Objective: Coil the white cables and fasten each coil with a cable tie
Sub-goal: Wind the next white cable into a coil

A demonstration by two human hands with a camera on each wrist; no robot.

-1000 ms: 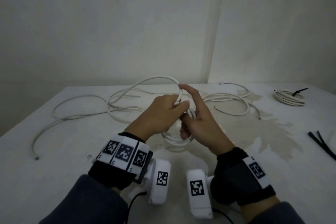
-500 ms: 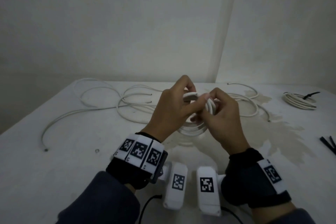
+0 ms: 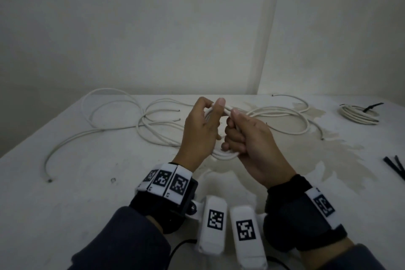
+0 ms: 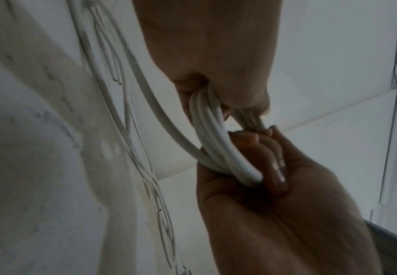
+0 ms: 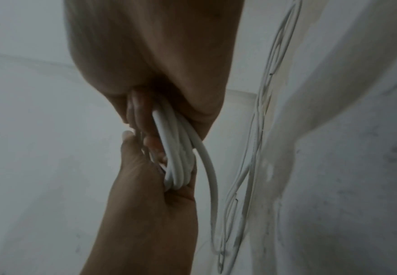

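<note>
Both hands hold a small coil of white cable [image 3: 225,155] above the middle of the table. My left hand [image 3: 202,126] pinches the coil's top between thumb and fingers. My right hand [image 3: 243,136] has its fingers curled round the same coil. In the left wrist view several turns of the coil [image 4: 218,141] run between the two hands; the right wrist view shows the coil [image 5: 176,154] the same way. One loose strand trails from the coil to the uncoiled cables [image 3: 122,116] lying on the table behind.
A finished coil [image 3: 359,114] with a black tie lies at the far right of the white table [image 3: 65,204]. Black cable ties [image 3: 394,166] lie at the right edge. More loose cable [image 3: 291,120] loops behind my hands. A wall corner rises behind.
Both hands have drawn close on the coil: the right, whose forefinger pointed out, now curls round the turns. The loose loop raised behind the hands a second ago is gone.
</note>
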